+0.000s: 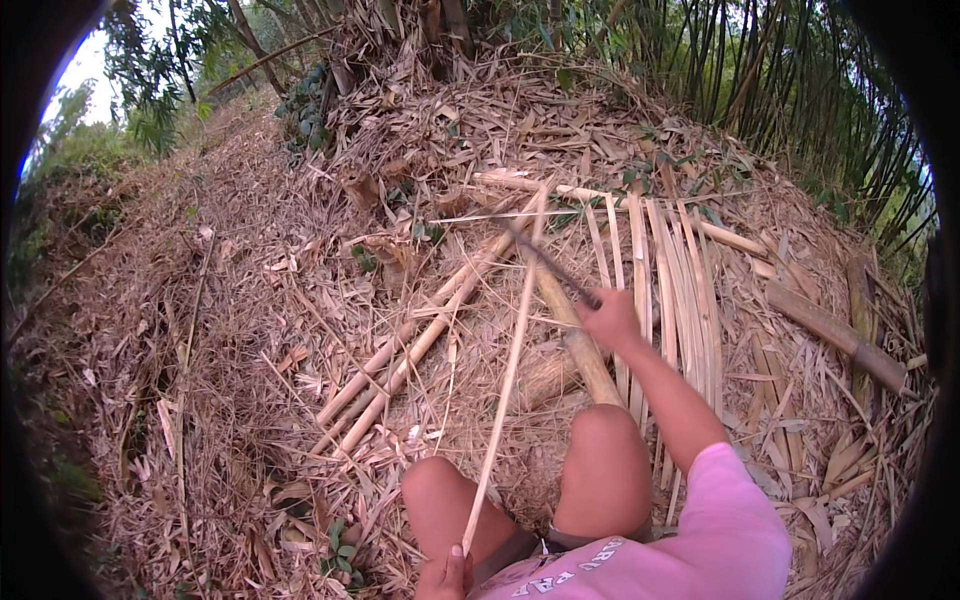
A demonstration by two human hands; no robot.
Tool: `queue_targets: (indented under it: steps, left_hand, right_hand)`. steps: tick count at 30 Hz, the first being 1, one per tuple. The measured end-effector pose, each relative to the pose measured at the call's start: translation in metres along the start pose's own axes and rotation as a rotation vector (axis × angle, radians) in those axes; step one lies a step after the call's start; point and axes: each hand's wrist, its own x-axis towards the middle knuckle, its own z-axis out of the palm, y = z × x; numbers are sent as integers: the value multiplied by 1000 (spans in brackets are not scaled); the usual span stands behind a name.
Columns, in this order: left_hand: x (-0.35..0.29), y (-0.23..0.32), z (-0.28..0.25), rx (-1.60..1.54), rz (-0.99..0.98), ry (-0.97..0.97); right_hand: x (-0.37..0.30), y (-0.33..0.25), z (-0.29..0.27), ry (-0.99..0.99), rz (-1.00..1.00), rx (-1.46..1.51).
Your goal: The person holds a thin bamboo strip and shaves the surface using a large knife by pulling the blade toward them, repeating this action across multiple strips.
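At the lower edge, my left hand point(443, 578) is closed around the near end of a long, pale bamboo strip point(508, 385). The strip slants up and away past my knees. My right hand point(611, 320) grips the dark handle of a long knife point(556, 269), whose blade points to the far left. Blade and strip cross near the strip's far part; whether they touch I cannot tell. Beneath them, a thicker bamboo pole point(583, 352) runs from beside my right knee toward the far end of the strip.
Several bamboo poles point(425, 343) lie slanted on the left. To the right, several split bamboo strips point(668, 285) rest side by side across another pole point(735, 238). A thick bamboo piece point(838, 336) lies farther right. Cut stumps point(388, 262) and dry leaves cover the rising ground; bamboo stands behind.
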Motion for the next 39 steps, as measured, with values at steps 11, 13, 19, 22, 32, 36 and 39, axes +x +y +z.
queue_targets:
  steps: [11, 13, 19, 22, 32, 36, 39]
  left_hand:
    - [-26, -14, -18, 240, 286, 46]
    - [-30, 11, -30, -122, -226, -81]
    - [34, -13, 5, -367, -235, 197]
    - [68, 1, -11, -550, -340, 232]
    - [108, 10, -27, -128, -213, 340]
    - [94, 28, -30, 49, -127, 422]
    - [108, 94, -9, 120, 228, 610]
  right_hand:
    - [56, 60, 1, 173, 111, -157]
    - [75, 86, -8, 264, 217, -175]
    - [65, 39, 29, 337, 361, 504]
    - [29, -76, 17, 19, 374, 928]
    - [-53, -223, -31, -711, -247, 1930]
    - [-79, -204, -54, -742, -55, 2252]
    - [-72, -191, -52, -529, 29, 2322]
